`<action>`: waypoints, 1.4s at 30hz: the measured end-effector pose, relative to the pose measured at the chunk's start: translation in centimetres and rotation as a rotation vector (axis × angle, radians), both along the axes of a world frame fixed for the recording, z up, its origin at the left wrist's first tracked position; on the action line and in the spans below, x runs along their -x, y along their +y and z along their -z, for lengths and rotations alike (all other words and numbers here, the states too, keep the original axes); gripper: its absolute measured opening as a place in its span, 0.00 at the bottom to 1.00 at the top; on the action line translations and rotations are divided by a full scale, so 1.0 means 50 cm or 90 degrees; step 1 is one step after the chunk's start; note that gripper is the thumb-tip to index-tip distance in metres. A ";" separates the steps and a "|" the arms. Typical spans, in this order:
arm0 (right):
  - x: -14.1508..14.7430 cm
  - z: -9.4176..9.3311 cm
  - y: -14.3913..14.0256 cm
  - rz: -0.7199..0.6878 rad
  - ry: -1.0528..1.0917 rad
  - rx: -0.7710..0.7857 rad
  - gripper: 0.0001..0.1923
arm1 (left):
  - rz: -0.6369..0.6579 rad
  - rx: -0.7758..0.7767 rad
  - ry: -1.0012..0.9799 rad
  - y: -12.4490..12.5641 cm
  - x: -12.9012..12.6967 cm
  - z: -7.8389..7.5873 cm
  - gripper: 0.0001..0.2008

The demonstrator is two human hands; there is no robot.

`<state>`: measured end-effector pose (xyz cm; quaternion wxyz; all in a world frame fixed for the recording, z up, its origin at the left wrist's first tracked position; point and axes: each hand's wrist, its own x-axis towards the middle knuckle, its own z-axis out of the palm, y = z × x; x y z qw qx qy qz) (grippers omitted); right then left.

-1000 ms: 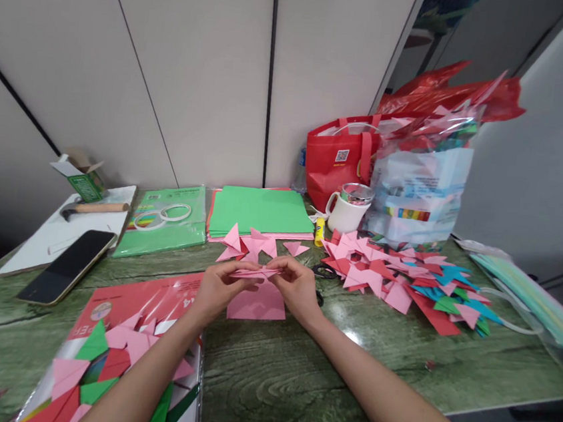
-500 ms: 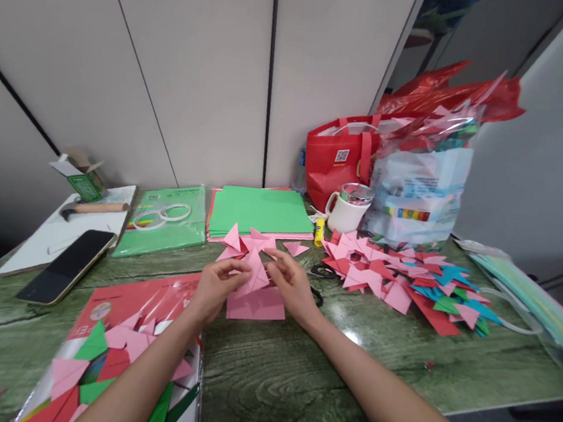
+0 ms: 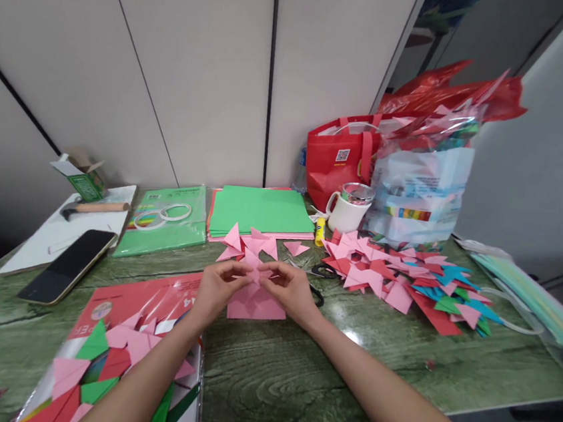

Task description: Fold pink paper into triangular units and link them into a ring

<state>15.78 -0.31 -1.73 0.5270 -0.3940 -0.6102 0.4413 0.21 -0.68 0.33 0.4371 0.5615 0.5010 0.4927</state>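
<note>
Between my hands is a small folded piece of pink paper (image 3: 253,260), its pointed top showing above my fingers. My left hand (image 3: 218,288) pinches its left side, and my right hand (image 3: 290,292) pinches the right side. The fingertips nearly meet and cover most of the folds. Just below them a flat pink sheet (image 3: 256,308) lies on the table. Behind my hands are several folded pink pieces (image 3: 232,238), and one small pink piece (image 3: 296,248) lies apart to their right. Scissors (image 3: 323,270) with black handles rest beyond my right hand.
A pile of folded paper pieces (image 3: 356,262) spreads rightward, near a white mug (image 3: 348,211) and yellow glue stick (image 3: 319,232). Green paper (image 3: 261,209) is stacked behind. At left lie a phone (image 3: 67,266), a hammer (image 3: 95,208) and a plastic packet (image 3: 140,290) bearing folded pieces.
My right fingers have come down and inward, closing nearer to my left fingertips. The folded pink paper sits lower, with less of it showing. More of the scissors is visible.
</note>
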 end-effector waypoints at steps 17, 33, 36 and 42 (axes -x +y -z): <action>0.002 0.001 -0.004 0.040 -0.019 -0.012 0.10 | -0.022 -0.112 0.146 -0.007 -0.002 0.003 0.08; 0.000 -0.003 -0.010 0.078 -0.126 -0.173 0.07 | -0.008 -0.237 0.234 -0.009 0.000 0.004 0.04; -0.001 -0.010 -0.014 0.079 -0.113 -0.192 0.07 | 0.002 -0.235 0.259 -0.013 -0.001 -0.002 0.05; 0.000 -0.013 -0.016 0.104 -0.115 -0.198 0.06 | 0.004 -0.249 0.253 -0.012 -0.006 -0.006 0.05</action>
